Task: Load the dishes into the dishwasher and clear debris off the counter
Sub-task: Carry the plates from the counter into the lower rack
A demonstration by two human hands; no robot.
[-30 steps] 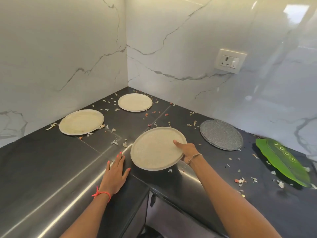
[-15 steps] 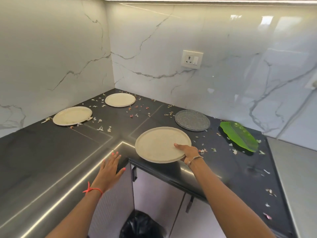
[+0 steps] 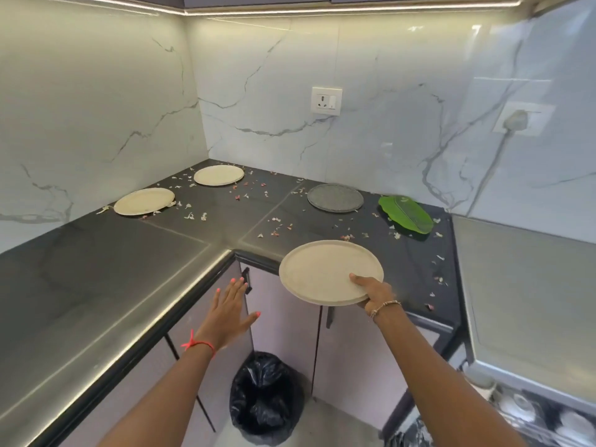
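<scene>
My right hand grips the near right rim of a round beige plate, lifted off the dark counter and held over its front edge. My left hand hovers open in front of the cabinet, fingers spread, holding nothing. Two more beige plates lie on the counter, one at the left and one in the back corner. A grey speckled plate and a green leaf-shaped plate sit along the back right. Small bits of debris are scattered over the counter.
A bin lined with a black bag stands on the floor below the counter corner. At the lower right, an open dishwasher rack shows some dishes under a steel surface. Marble walls with a socket close off the back.
My right hand has lifted the beige plate off the counter and drawn it toward me. My left hand has left the counter edge. The view has pulled back and turned right.
</scene>
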